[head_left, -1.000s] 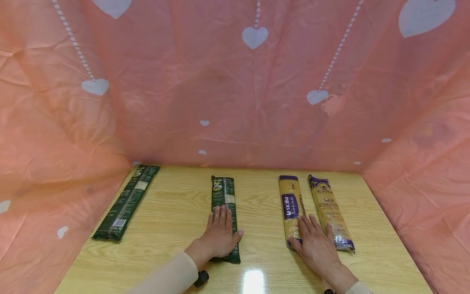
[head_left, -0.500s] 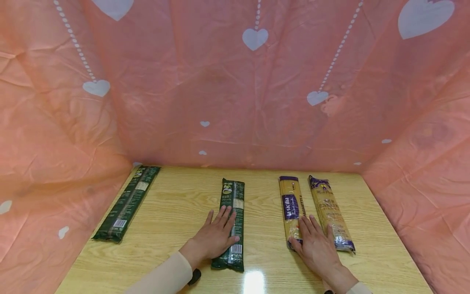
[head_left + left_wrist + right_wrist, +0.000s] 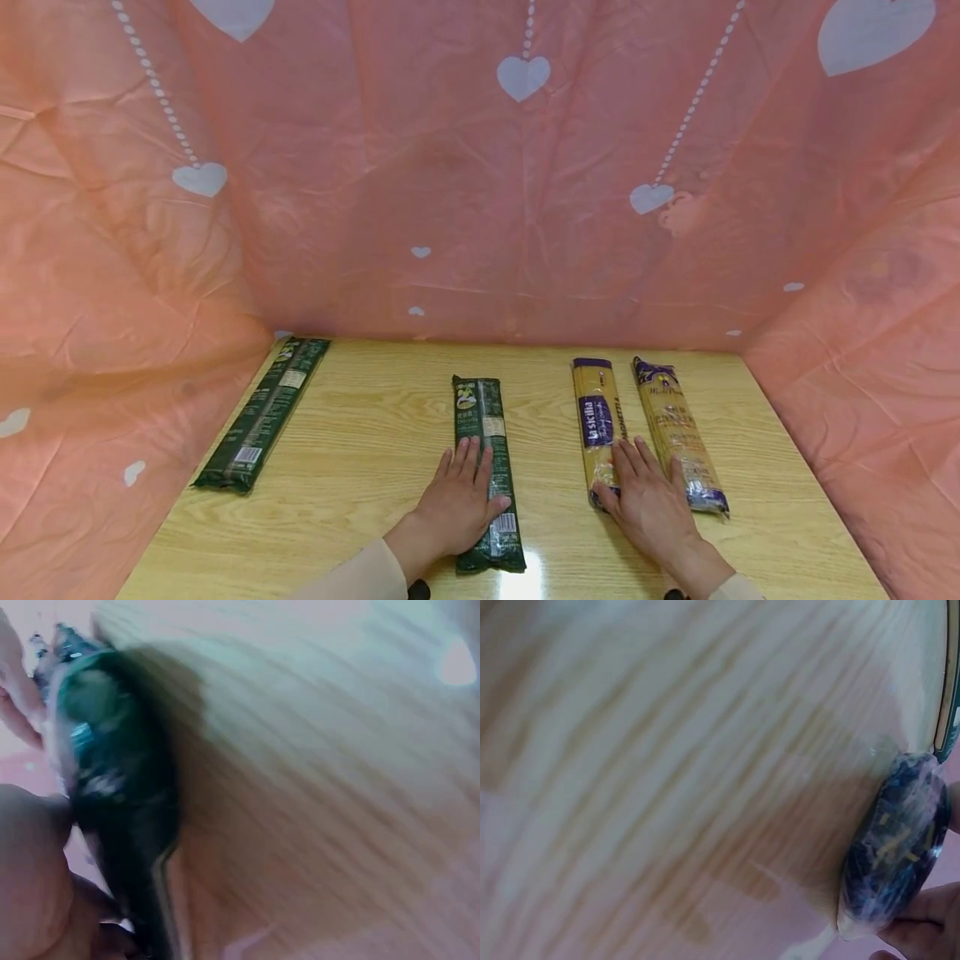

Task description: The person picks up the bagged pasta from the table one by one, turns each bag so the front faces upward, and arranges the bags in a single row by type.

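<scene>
My left hand lies with straight fingers on a green spaghetti pack at the middle of the table, thumb across its lower part. In the left wrist view that green pack is blurred, with parts of the hand at the left edge. My right hand rests on the lower end of the yellow La Sicilia spaghetti pack, its fingers extended and thumb spread to the left. The right wrist view shows that pack's dark end with fingertips beside it.
Just right of the La Sicilia pack lies another yellow pasta pack with purple ends. A second green pack lies slanted along the left edge of the wooden table. Pink curtains with white hearts enclose the back and sides.
The green pack under my left hand has slid right, then towards me, turning slightly. My left hand has moved along with it. My right hand and the other packs have stayed put.
</scene>
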`<action>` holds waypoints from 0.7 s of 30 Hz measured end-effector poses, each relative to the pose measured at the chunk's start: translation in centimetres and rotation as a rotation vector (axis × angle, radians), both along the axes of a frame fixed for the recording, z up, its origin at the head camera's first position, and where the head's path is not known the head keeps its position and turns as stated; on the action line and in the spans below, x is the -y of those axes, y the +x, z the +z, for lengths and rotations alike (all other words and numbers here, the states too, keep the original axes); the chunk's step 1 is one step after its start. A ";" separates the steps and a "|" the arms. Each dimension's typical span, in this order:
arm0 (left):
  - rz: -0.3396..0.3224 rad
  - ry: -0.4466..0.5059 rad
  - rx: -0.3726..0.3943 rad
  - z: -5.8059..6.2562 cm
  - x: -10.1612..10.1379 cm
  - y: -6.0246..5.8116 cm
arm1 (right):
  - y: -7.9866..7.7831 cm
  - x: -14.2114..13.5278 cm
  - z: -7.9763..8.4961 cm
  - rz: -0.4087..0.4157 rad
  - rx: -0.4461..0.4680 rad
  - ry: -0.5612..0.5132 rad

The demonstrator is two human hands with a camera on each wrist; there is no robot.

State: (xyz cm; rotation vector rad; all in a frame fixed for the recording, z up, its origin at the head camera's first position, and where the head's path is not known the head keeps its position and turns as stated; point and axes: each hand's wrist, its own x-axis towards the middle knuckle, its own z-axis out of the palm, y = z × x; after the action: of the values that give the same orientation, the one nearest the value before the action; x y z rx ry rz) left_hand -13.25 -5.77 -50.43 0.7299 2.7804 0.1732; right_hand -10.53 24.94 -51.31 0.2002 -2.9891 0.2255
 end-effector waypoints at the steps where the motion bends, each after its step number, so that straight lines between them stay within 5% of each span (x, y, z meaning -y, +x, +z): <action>1: 0.003 -0.004 0.001 0.2 -0.1 0.1 | 0.0 0.0 0.0 -0.002 0.003 -0.003; 10: -0.065 -0.082 -0.079 1.6 0.5 -0.4 | 0.4 0.7 0.5 -0.017 -0.007 0.044; 16: -0.139 -0.040 -0.225 1.8 1.4 -2.7 | 1.2 1.7 0.4 0.012 -0.186 0.110; 21: -0.129 -0.012 -0.301 1.2 1.6 -5.4 | 2.1 3.3 -0.2 0.114 -0.369 0.132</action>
State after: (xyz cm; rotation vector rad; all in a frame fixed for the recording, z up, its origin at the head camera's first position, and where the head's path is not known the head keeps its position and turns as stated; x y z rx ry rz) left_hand -18.65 -7.32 -49.19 1.0039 2.9964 0.0221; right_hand -8.38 21.62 -51.46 0.3824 -2.6288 -0.0001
